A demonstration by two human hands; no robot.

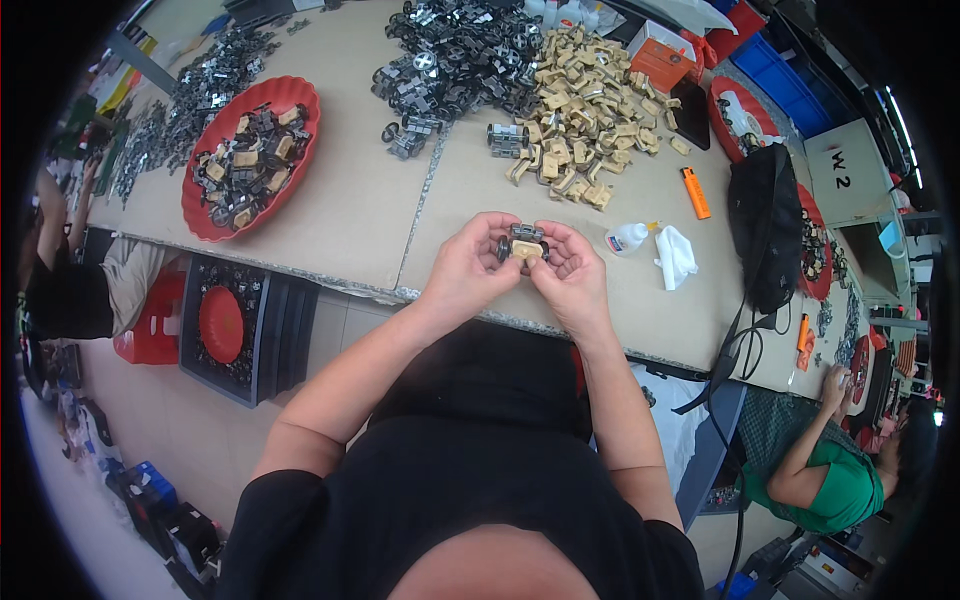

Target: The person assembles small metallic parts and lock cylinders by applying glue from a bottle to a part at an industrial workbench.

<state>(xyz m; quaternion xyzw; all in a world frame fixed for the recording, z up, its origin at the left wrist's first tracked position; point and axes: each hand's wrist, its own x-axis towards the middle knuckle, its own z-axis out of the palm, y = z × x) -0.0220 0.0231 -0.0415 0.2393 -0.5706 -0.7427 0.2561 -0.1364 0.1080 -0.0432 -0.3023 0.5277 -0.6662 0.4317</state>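
Note:
Both hands meet at the table's front edge around one small toy car, which has dark wheels, a grey chassis part and a tan part. My left hand is closed on its left side, and my right hand grips the right side. Both thumbs press on the tan part. Beyond the hands lies a pile of tan plastic parts, with a heap of dark wheeled chassis to its left. A single chassis lies by the tan pile. To the right of my right hand are a small white glue bottle and a crumpled white tissue.
A red scalloped tray of mixed parts stands at left. On the right lie an orange lighter, a dark phone and a black bag with hanging straps. A person in green works at far right; another person sits at far left.

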